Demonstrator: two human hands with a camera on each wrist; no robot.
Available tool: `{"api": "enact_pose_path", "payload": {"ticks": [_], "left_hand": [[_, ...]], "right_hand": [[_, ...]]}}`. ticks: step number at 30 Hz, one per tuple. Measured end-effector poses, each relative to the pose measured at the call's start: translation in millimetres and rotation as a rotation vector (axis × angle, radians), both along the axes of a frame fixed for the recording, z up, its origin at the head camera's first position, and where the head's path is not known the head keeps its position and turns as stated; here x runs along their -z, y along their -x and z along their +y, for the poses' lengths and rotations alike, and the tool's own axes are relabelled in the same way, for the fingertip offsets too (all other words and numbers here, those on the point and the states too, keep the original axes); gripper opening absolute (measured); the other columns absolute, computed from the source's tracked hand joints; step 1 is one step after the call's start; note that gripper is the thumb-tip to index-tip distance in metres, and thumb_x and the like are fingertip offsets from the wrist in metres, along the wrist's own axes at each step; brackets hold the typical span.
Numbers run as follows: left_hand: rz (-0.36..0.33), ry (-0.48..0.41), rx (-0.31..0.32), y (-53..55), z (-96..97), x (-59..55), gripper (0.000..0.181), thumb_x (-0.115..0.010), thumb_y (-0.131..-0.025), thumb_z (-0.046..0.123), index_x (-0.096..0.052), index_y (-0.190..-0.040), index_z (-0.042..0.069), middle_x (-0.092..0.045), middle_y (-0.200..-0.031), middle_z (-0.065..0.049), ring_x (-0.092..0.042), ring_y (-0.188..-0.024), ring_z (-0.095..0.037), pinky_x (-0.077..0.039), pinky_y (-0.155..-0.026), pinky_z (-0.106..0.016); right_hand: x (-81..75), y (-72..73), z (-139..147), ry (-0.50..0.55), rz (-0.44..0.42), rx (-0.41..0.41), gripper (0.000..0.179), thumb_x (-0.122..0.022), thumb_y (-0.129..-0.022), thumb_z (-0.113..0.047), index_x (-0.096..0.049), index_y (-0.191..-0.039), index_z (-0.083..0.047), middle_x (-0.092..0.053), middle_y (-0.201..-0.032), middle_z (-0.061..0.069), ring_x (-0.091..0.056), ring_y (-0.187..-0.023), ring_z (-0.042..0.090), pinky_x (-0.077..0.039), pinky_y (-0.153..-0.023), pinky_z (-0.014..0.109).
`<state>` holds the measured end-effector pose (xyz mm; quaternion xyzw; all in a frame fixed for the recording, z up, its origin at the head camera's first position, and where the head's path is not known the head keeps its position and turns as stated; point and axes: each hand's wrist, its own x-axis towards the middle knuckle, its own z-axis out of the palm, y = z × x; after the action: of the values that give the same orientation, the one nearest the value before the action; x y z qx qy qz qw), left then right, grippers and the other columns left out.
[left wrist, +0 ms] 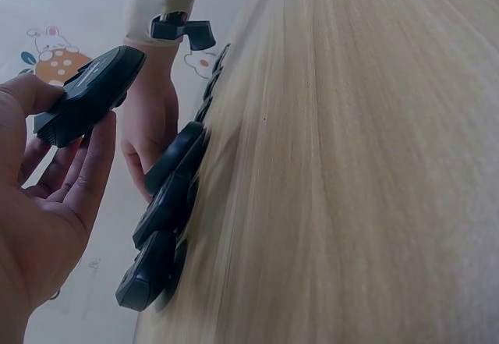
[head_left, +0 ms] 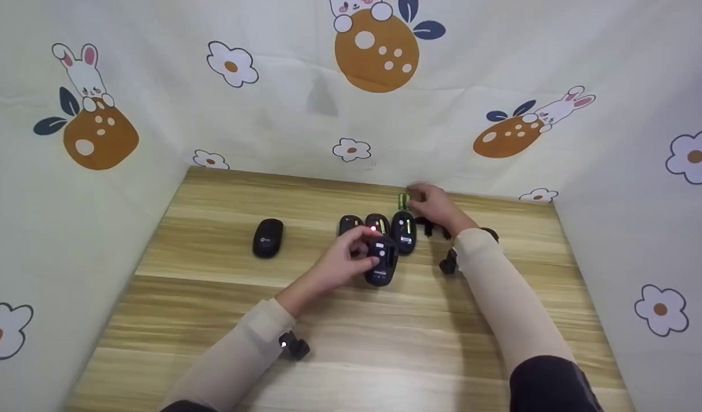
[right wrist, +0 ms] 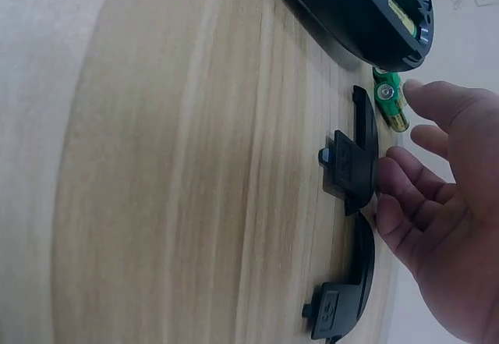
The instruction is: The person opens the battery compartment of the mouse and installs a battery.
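My left hand (head_left: 339,262) pinches a black computer mouse (head_left: 380,273) between thumb and fingers, held above the table. Its underside faces up in the head view, with a dark open slot. My right hand (head_left: 438,207) is at the back of the table beside small green batteries (head_left: 404,201). In the right wrist view, the thumb is close to the green batteries (right wrist: 390,102), and the other fingers are loosely bent near a black battery cover (right wrist: 355,164). Whether the fingertips touch a battery cannot be made out.
Three overturned mice stand in a row: the left mouse (head_left: 349,222), the middle mouse (head_left: 377,221) and the right mouse (head_left: 405,237), with batteries visible inside. Another black mouse (head_left: 268,238) sits upright at the left. A second cover (right wrist: 339,305) lies near the first. A patterned cloth (head_left: 282,126) borders the table.
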<state>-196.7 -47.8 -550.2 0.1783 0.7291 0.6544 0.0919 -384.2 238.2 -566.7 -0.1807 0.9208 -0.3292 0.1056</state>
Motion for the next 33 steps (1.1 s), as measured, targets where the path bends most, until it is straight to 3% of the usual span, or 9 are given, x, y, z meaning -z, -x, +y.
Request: {"api": "enact_pose_path", "payload": {"ticks": [11, 18, 22, 33], "left_hand": [[-0.021, 0.013, -0.009, -0.1, -0.5, 0.9, 0.048, -0.081, -0.094, 0.000, -0.067, -0.139, 0.013, -0.074, -0.125, -0.008, -0.070, -0.113, -0.030, -0.059, -0.105, -0.045], [-0.025, 0.003, -0.014, -0.8, -0.7, 1.2, 0.048, -0.081, -0.094, -0.001, -0.068, -0.137, 0.013, -0.072, -0.127, -0.007, -0.070, -0.112, -0.030, -0.059, -0.103, -0.044], [-0.022, -0.003, -0.010, -1.5, -0.3, -0.3, 0.047, -0.080, -0.094, -0.002, -0.068, -0.137, 0.011, -0.070, -0.130, -0.008, -0.070, -0.113, -0.030, -0.059, -0.103, -0.044], [-0.011, 0.014, -0.017, -0.9, 0.4, -0.5, 0.047, -0.081, -0.094, 0.000, -0.068, -0.137, 0.012, -0.071, -0.130, -0.007, -0.070, -0.114, -0.032, -0.058, -0.105, -0.048]], "right_hand": [[1.9, 1.1, -1.6, -0.004, -0.055, 0.007, 0.050, -0.069, -0.109, -0.018, -0.061, -0.153, 0.003, -0.059, -0.156, 0.024, -0.054, -0.144, 0.037, -0.042, -0.125, 0.053], [1.7, -0.7, -0.9, 0.027, -0.038, 0.005, 0.046, -0.075, -0.105, -0.011, -0.066, -0.147, 0.003, -0.070, -0.117, 0.021, -0.061, -0.101, 0.030, -0.053, -0.095, 0.046], [2.1, -0.7, 0.5, 0.065, -0.041, 0.025, 0.043, -0.078, -0.102, -0.007, -0.067, -0.142, 0.005, -0.070, -0.103, 0.014, -0.061, -0.090, 0.023, -0.052, -0.084, 0.037], [6.2, -3.4, 3.9, 0.139, -0.015, 0.069, 0.038, -0.079, -0.101, -0.004, -0.067, -0.136, 0.000, -0.067, -0.100, 0.010, -0.060, -0.087, 0.021, -0.051, -0.078, 0.032]]}}
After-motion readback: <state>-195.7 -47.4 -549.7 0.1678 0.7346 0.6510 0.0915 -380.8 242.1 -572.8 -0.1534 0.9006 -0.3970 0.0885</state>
